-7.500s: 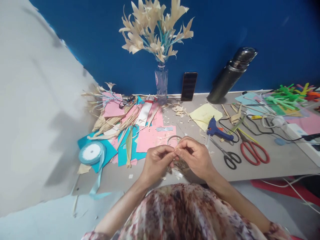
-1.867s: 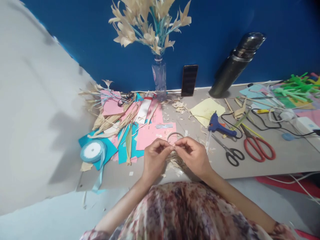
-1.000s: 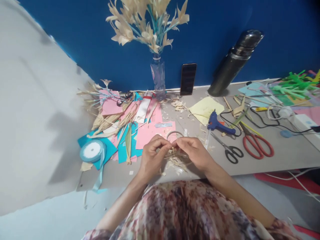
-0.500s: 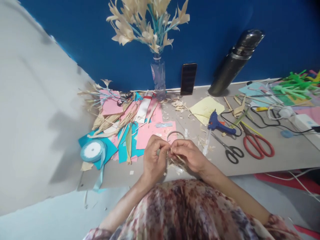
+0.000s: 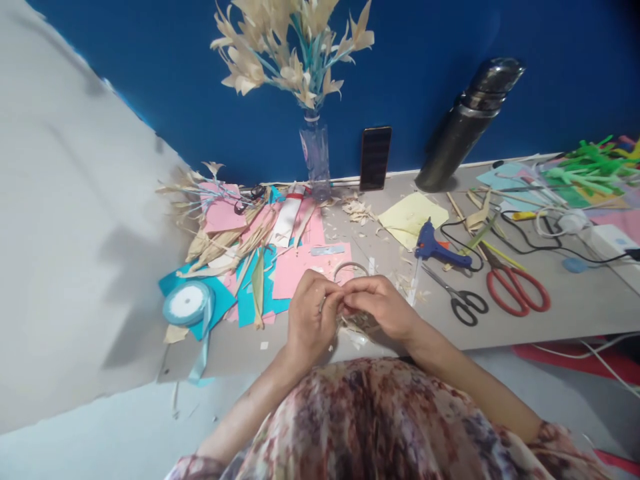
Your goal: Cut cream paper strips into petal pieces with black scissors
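My left hand (image 5: 311, 317) and my right hand (image 5: 381, 306) meet over the near edge of the grey board (image 5: 550, 317). Both are closed in a pinch on a thin strip of dried husk (image 5: 332, 301) held between the fingertips. A small heap of husk scraps (image 5: 361, 328) lies right under the hands. Just beyond my fingers a thin ring (image 5: 351, 268) rests on a pink paper sheet (image 5: 300, 270).
A roll of light blue ribbon (image 5: 187, 303) lies left. Black scissors (image 5: 461, 301), red scissors (image 5: 515, 288) and a blue glue gun (image 5: 436, 248) lie right. At the back stand a vase of husk flowers (image 5: 315, 157), a phone (image 5: 375, 158) and a dark flask (image 5: 465, 127).
My fingertips have kept working the strip, drawing a little closer together and lower over the scraps. The view has shifted slightly.
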`<state>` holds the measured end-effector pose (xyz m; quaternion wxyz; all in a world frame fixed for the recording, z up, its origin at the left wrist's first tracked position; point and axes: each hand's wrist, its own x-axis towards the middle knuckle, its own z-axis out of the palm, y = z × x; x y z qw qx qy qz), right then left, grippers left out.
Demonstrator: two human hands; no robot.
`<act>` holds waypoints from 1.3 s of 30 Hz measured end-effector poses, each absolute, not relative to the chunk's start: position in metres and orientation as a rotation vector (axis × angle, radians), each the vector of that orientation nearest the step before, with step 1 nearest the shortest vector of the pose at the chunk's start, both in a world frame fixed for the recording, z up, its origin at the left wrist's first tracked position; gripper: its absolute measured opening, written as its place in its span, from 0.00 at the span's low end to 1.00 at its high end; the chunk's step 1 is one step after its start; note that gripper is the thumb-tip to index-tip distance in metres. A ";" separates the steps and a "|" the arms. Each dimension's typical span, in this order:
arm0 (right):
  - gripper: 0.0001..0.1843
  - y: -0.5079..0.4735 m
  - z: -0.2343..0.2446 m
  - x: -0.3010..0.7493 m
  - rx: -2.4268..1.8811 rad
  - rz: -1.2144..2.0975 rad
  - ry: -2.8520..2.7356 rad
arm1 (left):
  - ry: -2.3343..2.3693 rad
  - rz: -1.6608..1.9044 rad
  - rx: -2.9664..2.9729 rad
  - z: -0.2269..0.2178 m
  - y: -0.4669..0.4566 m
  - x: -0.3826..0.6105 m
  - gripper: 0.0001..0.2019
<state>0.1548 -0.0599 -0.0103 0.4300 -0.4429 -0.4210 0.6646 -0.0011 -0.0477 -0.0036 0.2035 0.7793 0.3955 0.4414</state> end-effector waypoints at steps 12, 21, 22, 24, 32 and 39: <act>0.09 -0.067 -0.022 0.152 -1.029 1.961 -0.823 | 1.119 1.282 2.274 -0.014 -0.058 0.003 0.08; 0.17 -0.077 -0.013 0.166 -1.143 1.577 -1.041 | 1.277 1.381 1.926 -0.001 -0.049 -0.010 0.08; 0.19 -0.077 -0.008 0.167 -1.178 1.417 -1.130 | 1.250 1.367 1.935 0.000 -0.050 -0.009 0.08; 0.18 -0.076 0.000 0.167 -1.220 1.169 -1.329 | 1.236 1.359 1.979 0.000 -0.052 -0.006 0.08; 0.10 -0.077 0.002 0.143 -1.346 0.470 -1.780 | 1.188 1.313 2.095 0.003 -0.060 0.000 0.08; 0.13 -0.082 0.006 0.142 -1.371 0.630 -1.807 | 1.162 1.350 2.171 -0.005 -0.069 0.003 0.10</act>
